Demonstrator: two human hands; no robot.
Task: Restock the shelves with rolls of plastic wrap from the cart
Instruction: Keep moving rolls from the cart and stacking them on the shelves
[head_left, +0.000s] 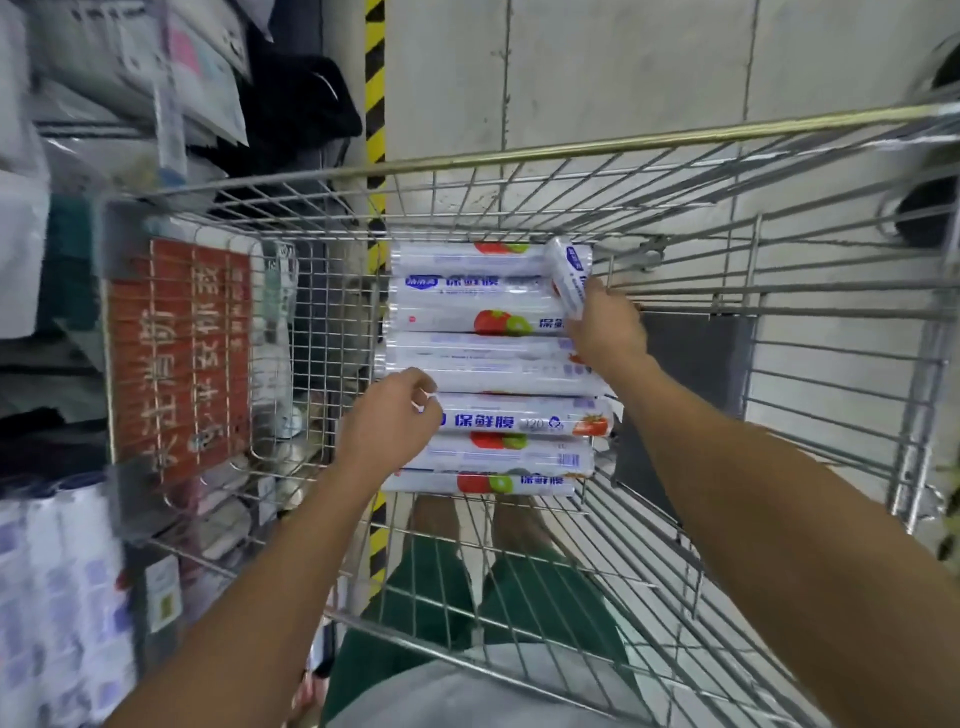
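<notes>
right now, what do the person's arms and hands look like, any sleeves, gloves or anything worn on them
Both forearms are bare as far up as the view reaches: no sleeves and no gloves. The left hand and the right hand show no watch, band or ring that I can make out. Below the arms, a grey top and green legwear are visible.
</notes>
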